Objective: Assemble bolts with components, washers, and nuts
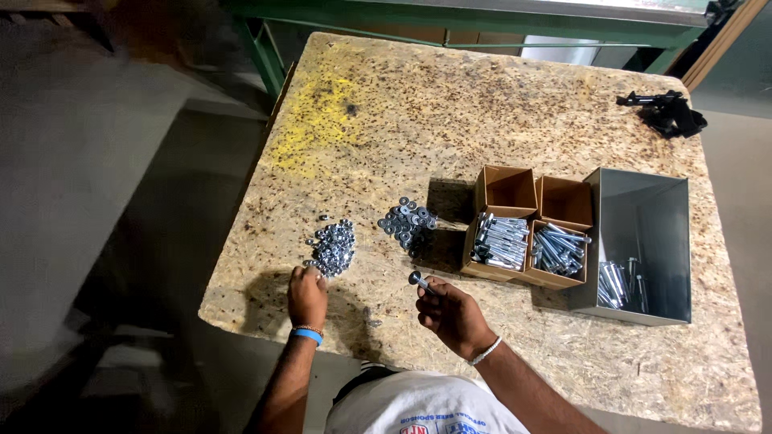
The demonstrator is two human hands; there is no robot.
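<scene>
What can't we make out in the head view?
- Left hand: fingertips reach into the nut pile; a pick is too small to tell.
- Bolt in the right hand: shank hidden by fingers.
- Metal bin: contents in shadow.
- Black tool: too small to identify.

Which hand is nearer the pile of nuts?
Left. The left hand touches the pile of nuts at its near edge; the right hand, holding a bolt, sits farther right.

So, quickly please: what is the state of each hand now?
Left hand: fingers down on the near edge of the nut pile; whether it grips one cannot be told.
Right hand: closed, holding a bolt.
</scene>
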